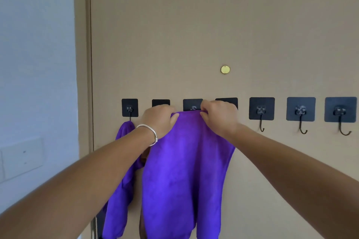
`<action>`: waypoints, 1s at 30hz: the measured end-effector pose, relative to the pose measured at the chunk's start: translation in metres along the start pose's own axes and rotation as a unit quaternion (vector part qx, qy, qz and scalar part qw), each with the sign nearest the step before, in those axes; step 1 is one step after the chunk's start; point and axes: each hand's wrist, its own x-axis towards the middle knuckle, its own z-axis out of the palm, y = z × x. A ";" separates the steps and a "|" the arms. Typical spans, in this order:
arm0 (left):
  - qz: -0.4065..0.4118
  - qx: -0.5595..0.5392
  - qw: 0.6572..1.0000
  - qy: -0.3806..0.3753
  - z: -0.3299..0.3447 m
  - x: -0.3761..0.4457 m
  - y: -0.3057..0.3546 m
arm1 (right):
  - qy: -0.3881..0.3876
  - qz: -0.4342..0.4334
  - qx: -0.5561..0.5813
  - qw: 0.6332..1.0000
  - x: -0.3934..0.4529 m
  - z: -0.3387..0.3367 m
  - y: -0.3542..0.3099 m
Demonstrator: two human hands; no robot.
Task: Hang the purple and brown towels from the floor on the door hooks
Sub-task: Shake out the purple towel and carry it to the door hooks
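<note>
While hands grip it, purple towel (184,161) meets door hooks (193,105).

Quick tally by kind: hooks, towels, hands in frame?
Hooks: 7, first at, last at
Purple towels: 2, one held, one on the first hook
Hands: 2, left hand, right hand, both gripping the held towel
Total: 11
A brown sliver shows behind the held towel; not counted.

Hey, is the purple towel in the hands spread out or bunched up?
Spread out: both hands hold the purple towel's top edge apart, and it hangs broad.
</note>
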 end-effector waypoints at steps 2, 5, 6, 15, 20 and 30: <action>0.022 0.031 0.999 -0.006 0.009 0.003 -0.002 | -0.006 -0.011 -0.044 0.999 0.000 0.007 -0.001; 0.048 0.057 0.997 0.002 0.024 0.004 -0.004 | -0.008 -0.027 -0.109 0.994 -0.004 0.014 -0.005; 0.053 0.060 0.997 0.005 0.027 0.004 -0.003 | -0.004 -0.030 -0.121 0.992 -0.007 0.014 -0.009; 0.135 0.054 0.988 0.046 0.038 -0.014 0.007 | 0.025 -0.091 -0.133 0.987 -0.029 0.028 -0.009; 0.123 0.020 0.992 0.005 0.054 -0.027 0.011 | -0.013 -0.060 -0.122 0.991 -0.048 0.034 -0.022; 0.022 -0.180 0.980 -0.086 0.047 -0.030 0.008 | 0.016 0.159 0.201 0.967 -0.092 0.036 -0.036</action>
